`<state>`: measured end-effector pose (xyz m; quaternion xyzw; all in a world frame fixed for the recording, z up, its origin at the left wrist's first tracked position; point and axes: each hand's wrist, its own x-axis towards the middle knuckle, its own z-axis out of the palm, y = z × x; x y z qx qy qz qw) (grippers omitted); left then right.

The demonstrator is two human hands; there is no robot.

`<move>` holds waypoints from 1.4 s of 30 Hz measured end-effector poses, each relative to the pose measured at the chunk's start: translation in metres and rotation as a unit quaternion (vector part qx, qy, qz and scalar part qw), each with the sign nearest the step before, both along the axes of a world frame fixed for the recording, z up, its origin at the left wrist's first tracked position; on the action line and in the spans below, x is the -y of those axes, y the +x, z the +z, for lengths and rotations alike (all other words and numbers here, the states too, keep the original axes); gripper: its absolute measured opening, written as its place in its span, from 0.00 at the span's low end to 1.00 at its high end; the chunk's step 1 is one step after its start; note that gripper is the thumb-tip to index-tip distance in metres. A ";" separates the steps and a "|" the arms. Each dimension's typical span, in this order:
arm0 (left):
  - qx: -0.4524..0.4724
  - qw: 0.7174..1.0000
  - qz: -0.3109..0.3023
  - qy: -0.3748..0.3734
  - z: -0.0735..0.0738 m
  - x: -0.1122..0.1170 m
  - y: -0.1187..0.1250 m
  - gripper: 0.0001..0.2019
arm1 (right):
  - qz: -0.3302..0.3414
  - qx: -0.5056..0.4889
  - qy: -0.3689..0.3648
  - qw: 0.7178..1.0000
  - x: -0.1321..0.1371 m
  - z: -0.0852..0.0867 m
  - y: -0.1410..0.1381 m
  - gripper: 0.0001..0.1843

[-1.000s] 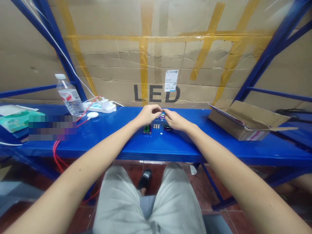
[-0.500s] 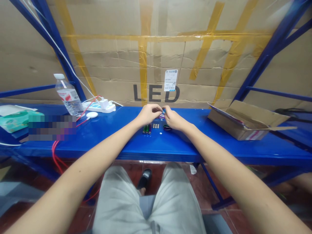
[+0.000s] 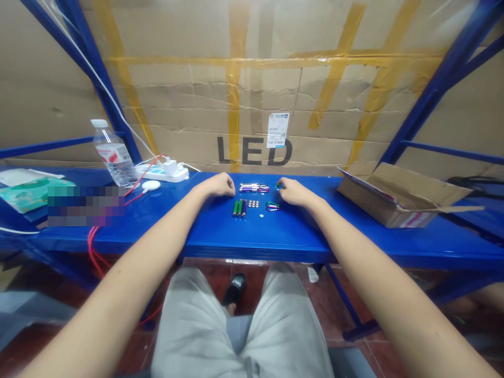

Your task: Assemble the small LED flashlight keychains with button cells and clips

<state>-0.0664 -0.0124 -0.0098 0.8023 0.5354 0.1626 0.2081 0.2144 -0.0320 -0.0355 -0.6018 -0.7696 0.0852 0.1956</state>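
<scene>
My left hand is at the back of the blue table, fingers curled together; whatever they hold, if anything, is hidden. In the fingertips of my right hand is a green carabiner. Between the hands lies a row of silver and purple metal tubes with a carabiner at its right end. Nearer me stand out several green and purple tubes, side by side. Small button cells form a block beside them. Two or so loose carabiners rest just below my right hand.
An open cardboard box sits at the right. To the left are a plastic bottle, a white power strip with cables, and a green packet. A large carton stands behind the blue table.
My hands, close together before, have moved apart: the left went left, the right went right with the green carabiner. The row of tubes and the loose carabiners now show clearly.
</scene>
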 end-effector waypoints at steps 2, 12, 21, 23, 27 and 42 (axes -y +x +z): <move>-0.005 0.999 -0.009 -0.038 0.002 -0.001 -0.002 0.05 | -0.002 0.030 -0.011 0.999 0.000 0.000 0.000 0.18; 0.003 0.993 -0.058 -0.100 0.007 0.005 -0.001 0.07 | 0.009 0.075 -0.004 0.997 0.000 -0.001 0.002 0.12; 0.018 0.991 -0.100 -0.084 0.005 0.005 -0.001 0.07 | 0.006 0.069 0.025 0.997 0.002 0.001 0.001 0.12; 0.017 0.991 -0.104 -0.078 0.006 0.006 -0.001 0.07 | 0.005 0.060 0.031 0.998 0.004 0.003 0.000 0.12; -0.004 0.992 -0.096 -0.079 0.009 0.009 0.000 0.07 | -0.003 0.021 0.037 0.999 0.007 0.006 -0.003 0.14; 0.001 0.996 -0.067 -0.058 0.003 0.000 -0.003 0.07 | 0.019 0.029 -0.006 0.999 0.004 0.001 -0.006 0.11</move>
